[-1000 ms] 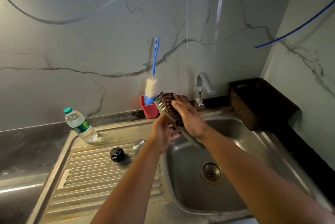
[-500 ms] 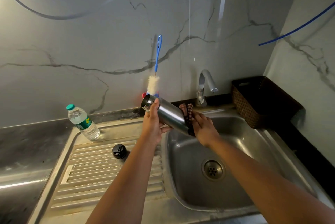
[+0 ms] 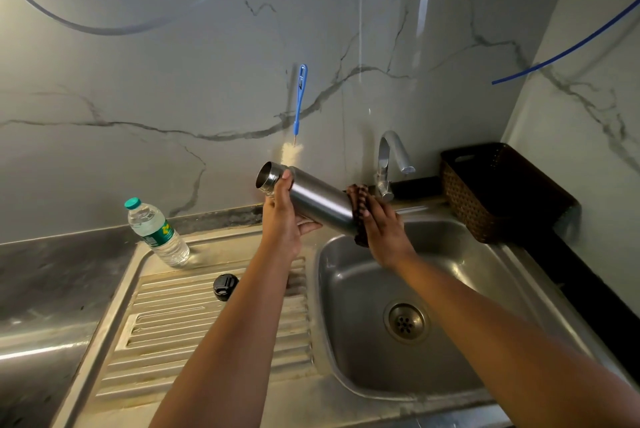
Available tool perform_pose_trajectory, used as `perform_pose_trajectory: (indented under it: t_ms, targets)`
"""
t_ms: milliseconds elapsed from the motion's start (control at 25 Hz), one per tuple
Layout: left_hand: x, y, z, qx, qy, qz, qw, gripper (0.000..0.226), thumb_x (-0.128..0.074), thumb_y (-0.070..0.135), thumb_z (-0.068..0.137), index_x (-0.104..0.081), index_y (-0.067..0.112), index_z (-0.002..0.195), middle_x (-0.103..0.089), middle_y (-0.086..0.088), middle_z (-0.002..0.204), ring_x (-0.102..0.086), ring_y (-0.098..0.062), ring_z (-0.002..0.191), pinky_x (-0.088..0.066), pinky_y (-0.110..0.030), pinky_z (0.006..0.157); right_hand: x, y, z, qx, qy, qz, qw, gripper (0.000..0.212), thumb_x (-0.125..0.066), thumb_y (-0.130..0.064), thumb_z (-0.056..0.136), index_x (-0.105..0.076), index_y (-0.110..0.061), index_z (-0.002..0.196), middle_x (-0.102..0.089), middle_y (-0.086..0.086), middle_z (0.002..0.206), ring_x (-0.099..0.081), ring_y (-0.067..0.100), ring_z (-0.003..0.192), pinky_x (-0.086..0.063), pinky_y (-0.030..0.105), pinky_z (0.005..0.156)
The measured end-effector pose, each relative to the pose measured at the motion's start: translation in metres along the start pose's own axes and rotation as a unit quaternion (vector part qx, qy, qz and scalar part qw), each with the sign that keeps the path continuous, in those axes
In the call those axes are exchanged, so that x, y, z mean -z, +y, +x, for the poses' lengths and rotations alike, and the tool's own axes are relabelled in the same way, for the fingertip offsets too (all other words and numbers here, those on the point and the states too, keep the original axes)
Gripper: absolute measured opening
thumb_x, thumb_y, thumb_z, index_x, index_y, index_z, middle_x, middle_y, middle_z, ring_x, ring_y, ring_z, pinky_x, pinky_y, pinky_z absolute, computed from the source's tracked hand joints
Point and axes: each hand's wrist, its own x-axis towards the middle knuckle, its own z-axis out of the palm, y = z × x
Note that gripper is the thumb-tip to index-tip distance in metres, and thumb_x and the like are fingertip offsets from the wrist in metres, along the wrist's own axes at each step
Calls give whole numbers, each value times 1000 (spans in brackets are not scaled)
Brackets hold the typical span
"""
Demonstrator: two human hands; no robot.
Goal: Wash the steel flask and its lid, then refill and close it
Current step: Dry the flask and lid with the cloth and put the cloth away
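Note:
The steel flask [image 3: 317, 197] is tilted over the left edge of the sink basin [image 3: 485, 306], its open mouth pointing up and left. My left hand [image 3: 282, 219] grips it near the neck. My right hand [image 3: 382, 232] holds a brown striped scrub cloth [image 3: 358, 204] wrapped round the flask's lower end. The black lid [image 3: 225, 286] lies on the ribbed drainboard [image 3: 180, 330], to the left of my left forearm.
A plastic water bottle [image 3: 156, 232] with a green cap stands at the drainboard's back left. A blue-handled bottle brush [image 3: 298, 116] stands against the marble wall. The tap [image 3: 389, 164] is behind the basin, and a dark wicker basket [image 3: 498, 192] sits to its right.
My right hand slid the cloth from the flask's neck down to its lower end. The flask's mouth has tipped further up and left as my left hand took the neck.

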Motion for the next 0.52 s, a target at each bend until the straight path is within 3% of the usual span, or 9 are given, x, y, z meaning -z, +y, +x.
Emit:
perform_pose_trajectory:
  t_ms: [80, 160, 280, 440, 520]
  targets:
    - [-4, -6, -8, 11, -6, 15, 1000, 87, -72, 65, 64, -47, 21, 135, -62, -15, 122, -65, -35, 105, -56, -58, 85, -6, -12, 0, 11, 1, -1, 1000, 46, -23, -32, 105, -26, -24, 150, -27, 6, 154, -20, 25, 139, -15, 35, 114]
    - [-13, -15, -16, -1, -24, 20, 1000, 89, -73, 65, 56, -53, 24, 132, -66, -13, 120, -66, -32, 106, -60, -49, 72, -12, -37, -1, 67, 5, -12, 998, 48, -23, -36, 104, -22, -26, 151, -26, 3, 154, -19, 24, 139, -17, 37, 113]
    - [-15, -14, -15, -17, -23, 25, 999, 81, -70, 63, 60, -56, 22, 128, -68, -11, 117, -67, -30, 107, -59, -42, 66, -7, -43, 2, 127, -12, -6, 992, 52, -27, -43, 102, -14, -36, 151, -21, -4, 155, -17, 22, 139, -22, 42, 112]
    - [1, -4, -9, -2, -8, 20, 1000, 91, -69, 67, 58, -47, 19, 132, -62, -15, 123, -65, -35, 107, -57, -57, 83, 9, 5, 0, 52, -81, 40, 995, 63, -29, -45, 90, -13, -38, 151, -22, -4, 153, -20, 24, 138, -28, 45, 110]
    - [4, -6, -13, 3, -26, 35, 999, 99, -69, 71, 52, -46, 22, 135, -59, -15, 126, -62, -36, 111, -58, -55, 82, 12, 11, -2, 23, -118, -2, 993, 78, -46, -47, 82, -12, -31, 151, -21, -3, 152, -16, 27, 138, -28, 46, 109]
